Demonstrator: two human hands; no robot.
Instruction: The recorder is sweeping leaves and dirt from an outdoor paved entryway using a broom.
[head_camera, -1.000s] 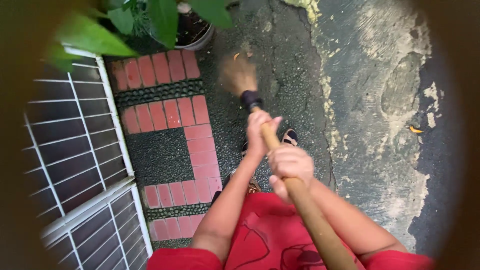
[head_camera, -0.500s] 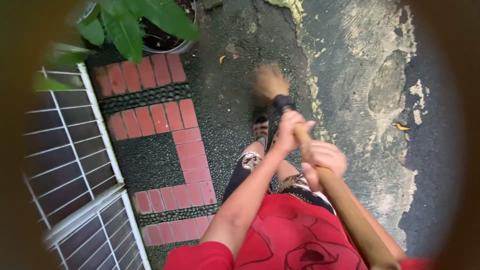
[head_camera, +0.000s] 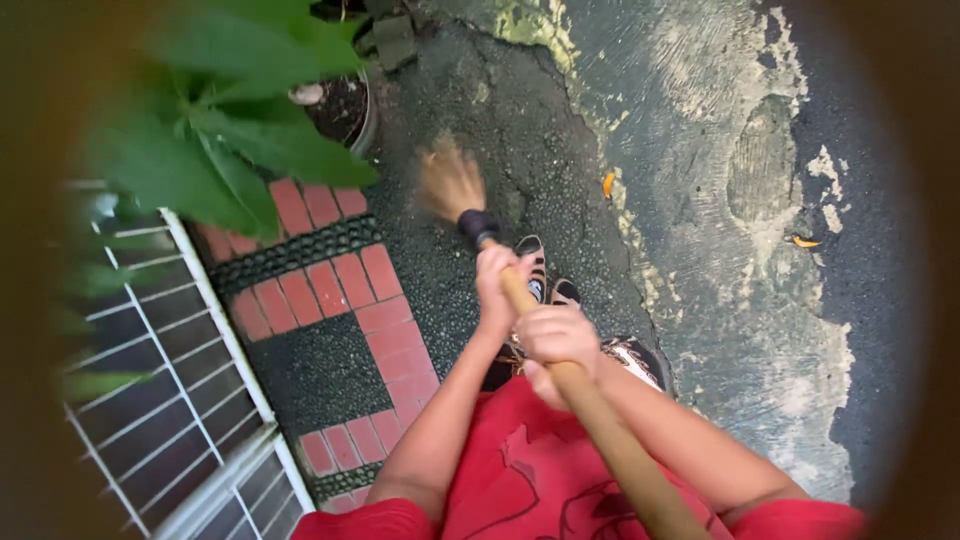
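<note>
Both of my hands grip the wooden handle (head_camera: 610, 440) of a broom. My left hand (head_camera: 497, 285) is the lower one, close to the black collar above the bristles. My right hand (head_camera: 556, 340) is wrapped around the handle just behind it. The straw bristle head (head_camera: 448, 182) is blurred and rests on dark pebbled ground near the potted plant. My sandalled feet (head_camera: 545, 275) show under my hands.
A potted plant (head_camera: 335, 105) with large green leaves stands at upper left. Red brick paving (head_camera: 340, 290) and dark tiles with white grout (head_camera: 150, 400) lie to the left. Two small orange leaves (head_camera: 608, 184) lie on the cracked, patchy concrete (head_camera: 740, 180) to the right.
The broom head has swung left, from beside the concrete edge toward the potted plant. My hands moved left and down with it. The view shifted, bringing the plant closer.
</note>
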